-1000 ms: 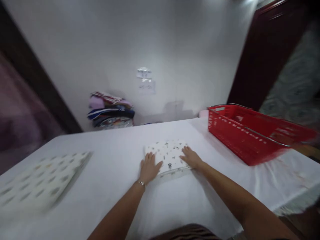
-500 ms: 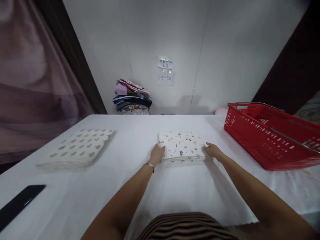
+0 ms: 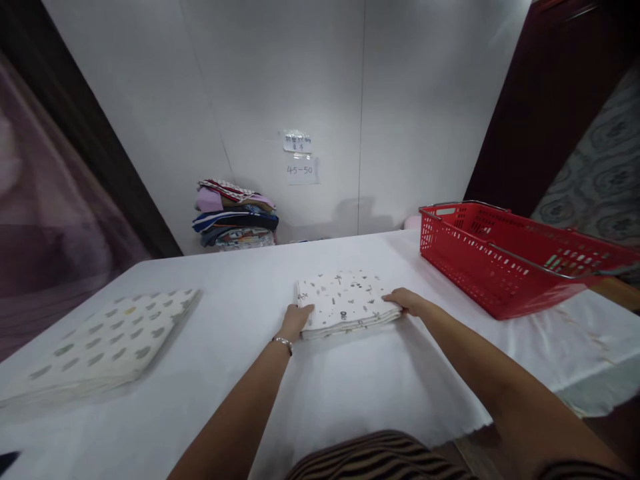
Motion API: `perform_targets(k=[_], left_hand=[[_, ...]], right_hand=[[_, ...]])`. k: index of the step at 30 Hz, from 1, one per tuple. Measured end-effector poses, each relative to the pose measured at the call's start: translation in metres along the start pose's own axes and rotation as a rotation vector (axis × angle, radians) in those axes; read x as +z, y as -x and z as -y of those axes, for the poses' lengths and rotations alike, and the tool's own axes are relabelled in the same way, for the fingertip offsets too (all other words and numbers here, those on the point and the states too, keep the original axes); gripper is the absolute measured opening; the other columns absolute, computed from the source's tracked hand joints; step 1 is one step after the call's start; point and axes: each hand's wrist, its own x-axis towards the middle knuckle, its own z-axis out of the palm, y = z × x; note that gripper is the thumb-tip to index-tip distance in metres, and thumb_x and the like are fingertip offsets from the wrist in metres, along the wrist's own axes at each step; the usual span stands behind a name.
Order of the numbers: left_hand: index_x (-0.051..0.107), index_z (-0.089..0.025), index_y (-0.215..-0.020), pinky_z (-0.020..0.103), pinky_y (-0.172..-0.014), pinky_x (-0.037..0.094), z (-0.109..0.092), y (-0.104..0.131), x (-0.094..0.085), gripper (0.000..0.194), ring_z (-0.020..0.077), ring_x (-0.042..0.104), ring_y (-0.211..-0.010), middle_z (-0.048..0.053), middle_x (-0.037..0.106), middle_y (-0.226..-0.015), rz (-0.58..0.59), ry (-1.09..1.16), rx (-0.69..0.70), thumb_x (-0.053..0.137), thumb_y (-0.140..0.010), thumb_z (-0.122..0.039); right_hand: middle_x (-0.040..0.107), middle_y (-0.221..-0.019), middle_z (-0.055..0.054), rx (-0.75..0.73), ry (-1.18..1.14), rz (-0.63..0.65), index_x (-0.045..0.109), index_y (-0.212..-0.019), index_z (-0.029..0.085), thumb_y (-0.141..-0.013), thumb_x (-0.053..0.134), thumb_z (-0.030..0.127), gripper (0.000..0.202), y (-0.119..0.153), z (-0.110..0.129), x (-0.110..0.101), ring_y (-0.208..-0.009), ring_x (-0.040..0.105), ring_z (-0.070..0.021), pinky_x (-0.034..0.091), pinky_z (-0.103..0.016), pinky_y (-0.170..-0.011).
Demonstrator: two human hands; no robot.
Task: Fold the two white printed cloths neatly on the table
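Both hands have moved from lying flat on top of the small folded cloth (image 3: 345, 298) to its two side edges. The left hand (image 3: 295, 321) is closed on the left edge, its thumb on top, and the right hand (image 3: 406, 301) grips the right edge. The cloth lies left of the red basket (image 3: 493, 277), well apart from it, on the white table (image 3: 240, 373). It is soft, roughly rectangular, with several layers showing at the near edge and small printed figures on white.

One basket stands there, long, with slotted plastic walls and metal handles; what it contains cannot be told. Farther left of the basket, past the small cloth, lies one large folded cloth (image 3: 110, 340), off-white with rows of grey-green blotches and one yellow one. Behind and left of the basket, by the wall, is one pile of folded fabrics (image 3: 237, 217), lilac, blue and patterned. Two paper signs (image 3: 303, 170) hang on the wall; the lower reads "45-50".
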Motion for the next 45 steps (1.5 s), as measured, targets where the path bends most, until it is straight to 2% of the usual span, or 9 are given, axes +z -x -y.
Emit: perform_targets(k=[12, 16, 20, 24, 28, 31, 35, 40, 45], left_hand=[[0.05, -0.013, -0.118, 0.03, -0.068, 0.055, 0.017, 0.066, 0.019, 0.05, 0.0229, 0.065, -0.091, 0.016, 0.064, -0.113, 0.335, 0.722, -0.122, 0.071, -0.073, -0.019], [0.045, -0.014, -0.123, 0.029, -0.064, 0.054, 0.021, 0.075, 0.021, 0.061, 0.0225, 0.065, -0.087, 0.015, 0.063, -0.114, 0.231, 0.66, -0.159, 0.069, -0.067, -0.005], [0.044, -0.014, -0.124, 0.026, -0.059, 0.052, 0.022, 0.081, 0.025, 0.063, 0.0207, 0.065, -0.082, 0.015, 0.064, -0.111, 0.159, 0.627, -0.162, 0.07, -0.067, -0.005], [0.046, -0.013, -0.12, 0.026, -0.06, 0.052, 0.025, 0.088, 0.023, 0.054, 0.0184, 0.066, -0.078, 0.015, 0.065, -0.108, 0.234, 0.73, -0.165, 0.071, -0.073, -0.019], [0.038, -0.011, -0.129, 0.025, -0.058, 0.052, 0.033, 0.09, 0.023, 0.063, 0.0158, 0.065, -0.068, 0.015, 0.066, -0.103, 0.259, 0.653, -0.164, 0.069, -0.075, -0.019], [0.039, -0.01, -0.129, 0.022, -0.055, 0.05, 0.038, 0.092, 0.025, 0.064, 0.013, 0.063, -0.065, 0.014, 0.066, -0.103, 0.206, 0.562, -0.102, 0.069, -0.073, -0.015], [0.046, -0.01, -0.122, 0.023, -0.052, 0.05, 0.04, 0.085, 0.016, 0.052, 0.0131, 0.062, -0.06, 0.01, 0.068, -0.087, 0.279, 0.459, -0.098, 0.067, -0.077, -0.023], [0.06, -0.011, -0.09, 0.019, -0.049, 0.048, 0.03, 0.046, -0.005, 0.015, 0.0093, 0.058, -0.052, 0.004, 0.065, -0.073, 0.18, 0.434, -0.064, 0.063, -0.078, -0.019], [0.059, -0.012, -0.077, 0.018, -0.048, 0.045, 0.019, 0.011, -0.004, 0.002, 0.0073, 0.055, -0.048, 0.001, 0.062, -0.064, 0.121, 0.473, -0.071, 0.058, -0.078, -0.013]], right_hand=[[0.068, -0.097, -0.009, -0.052, -0.033, -0.099, 0.064, -0.105, 0.013, -0.072, 0.069, 0.039, 0.043, 0.009, -0.033, -0.022, -0.08, 0.063, -0.019, 0.048, -0.024, -0.061], [0.067, -0.098, -0.012, -0.217, 0.169, -0.291, 0.065, -0.11, 0.011, -0.072, 0.068, 0.034, 0.044, 0.008, -0.043, -0.019, -0.089, 0.063, -0.0242, 0.049, -0.031, -0.076], [0.064, -0.109, -0.016, -0.273, 0.51, -0.308, 0.058, -0.121, 0.01, -0.078, 0.06, 0.027, 0.047, 0.007, -0.041, -0.019, -0.103, 0.06, -0.0289, 0.046, -0.038, -0.088], [0.049, -0.134, -0.019, -0.554, 0.715, -0.315, 0.049, -0.132, 0.01, -0.084, 0.051, 0.027, 0.051, 0.019, -0.009, 0.014, -0.125, 0.044, -0.0315, 0.036, -0.044, -0.103], [0.034, -0.148, -0.009, -0.863, 0.692, -0.033, 0.038, -0.141, 0.02, -0.092, 0.038, 0.039, 0.052, 0.038, 0.028, 0.082, -0.137, 0.026, -0.0246, 0.025, -0.043, -0.111], [0.025, -0.152, -0.01, -0.9, 0.824, 0.158, 0.034, -0.143, 0.021, -0.093, 0.035, 0.045, 0.056, 0.046, 0.034, 0.12, -0.141, 0.015, -0.0264, 0.016, -0.051, -0.112], [0.02, -0.153, -0.01, -0.835, 0.877, 0.235, 0.036, -0.142, 0.02, -0.093, 0.033, 0.047, 0.057, 0.042, 0.027, 0.131, -0.141, 0.013, -0.0264, 0.015, -0.053, -0.111], [0.045, -0.141, -0.009, -0.916, 0.595, 0.077, 0.054, -0.128, 0.021, -0.09, 0.037, 0.033, 0.043, 0.026, 0.048, 0.13, -0.133, 0.035, -0.0245, 0.028, -0.046, -0.107], [0.07, -0.087, -0.004, -0.787, 0.467, -0.025, 0.07, -0.088, 0.02, -0.082, 0.045, 0.023, 0.025, 0.023, 0.083, 0.152, -0.083, 0.062, -0.0184, 0.046, -0.029, -0.078]])
